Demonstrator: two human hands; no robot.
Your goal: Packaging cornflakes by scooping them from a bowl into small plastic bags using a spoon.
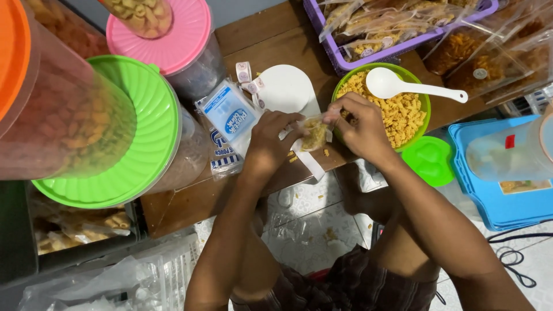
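Two hands meet over the near edge of the wooden counter (190, 204), just left of the green bowl (423, 106), with a small clear pouch (315, 135) between them. The left hand (271, 144) has its grip closed around the pouch's side; the right hand (360, 129) pinches its top edge with the fingertips. The pouch looks partly filled with yellow snack pieces, and its mouth does not appear sealed. The bowl still holds plenty of snack, with a white spoon (397, 86) lying across it, so much seems left to pack. A few crumbs lie on the counter left of the bowl. Further left sit a stack of empty pouch packets (230, 115) and a white round lid (285, 86); lidded jars (144, 132) crowd the far left. Behind the bowl, a purple basket (345, 57) holds filled bags.
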